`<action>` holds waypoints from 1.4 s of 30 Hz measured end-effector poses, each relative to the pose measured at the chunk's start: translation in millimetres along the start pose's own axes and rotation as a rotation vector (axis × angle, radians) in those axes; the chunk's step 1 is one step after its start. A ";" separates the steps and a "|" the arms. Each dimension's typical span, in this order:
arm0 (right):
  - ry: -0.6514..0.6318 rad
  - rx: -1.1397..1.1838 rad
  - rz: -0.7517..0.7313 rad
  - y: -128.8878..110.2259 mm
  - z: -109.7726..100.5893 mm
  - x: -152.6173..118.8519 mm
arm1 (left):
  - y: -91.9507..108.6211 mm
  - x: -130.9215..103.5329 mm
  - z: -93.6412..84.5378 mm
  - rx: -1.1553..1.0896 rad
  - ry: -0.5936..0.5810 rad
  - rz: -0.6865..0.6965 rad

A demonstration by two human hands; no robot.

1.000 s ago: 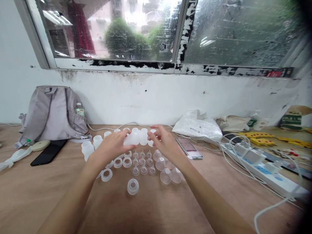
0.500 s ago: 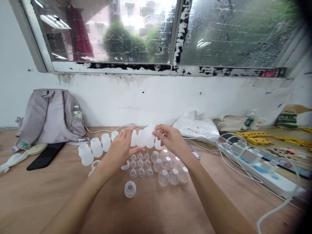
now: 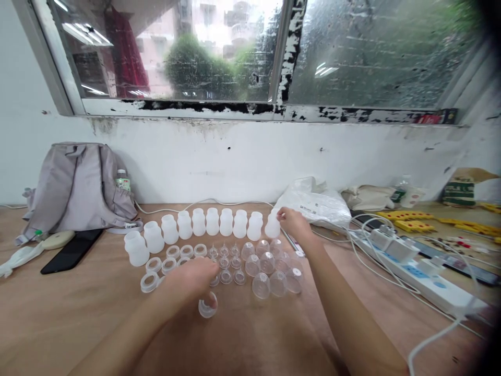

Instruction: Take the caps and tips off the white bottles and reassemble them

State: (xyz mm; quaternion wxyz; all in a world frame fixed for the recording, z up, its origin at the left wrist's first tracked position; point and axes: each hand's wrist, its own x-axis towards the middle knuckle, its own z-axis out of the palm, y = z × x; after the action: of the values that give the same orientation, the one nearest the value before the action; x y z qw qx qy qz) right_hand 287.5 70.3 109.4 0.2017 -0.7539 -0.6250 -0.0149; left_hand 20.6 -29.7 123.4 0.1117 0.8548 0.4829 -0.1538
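Note:
My right hand has its fingers closed on the neck of a translucent white bottle, at the right end of a curved row of similar bottles. Lower down, my left hand reaches over a clear ring-shaped part, its thumb against the part and its other fingers partly hidden. White rings lie left of that hand. Small clear nipple-like pieces stand in rows beyond it, and clear domed caps are grouped to their right.
A grey backpack and a black phone are at the left. Behind my right hand lies a white plastic bag. A power strip with chargers and loose cables runs along the right, near yellow parts.
My right hand has moved right with a bottle, now at the row's end. My left hand has left the bottles and come down to the clear ring-shaped part, uncovering more bottles and rings.

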 end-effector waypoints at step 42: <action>-0.455 0.673 -0.873 -98.1 23.2 -204.9 | -21.1 -66.6 72.0 -0.555 0.367 0.305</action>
State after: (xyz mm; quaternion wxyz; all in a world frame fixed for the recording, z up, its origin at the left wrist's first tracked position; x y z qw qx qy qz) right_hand 144.4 -100.6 59.8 0.2657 -0.3059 -0.8752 0.2644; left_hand -41.0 -96.1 80.4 0.2725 0.8676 0.3850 0.1574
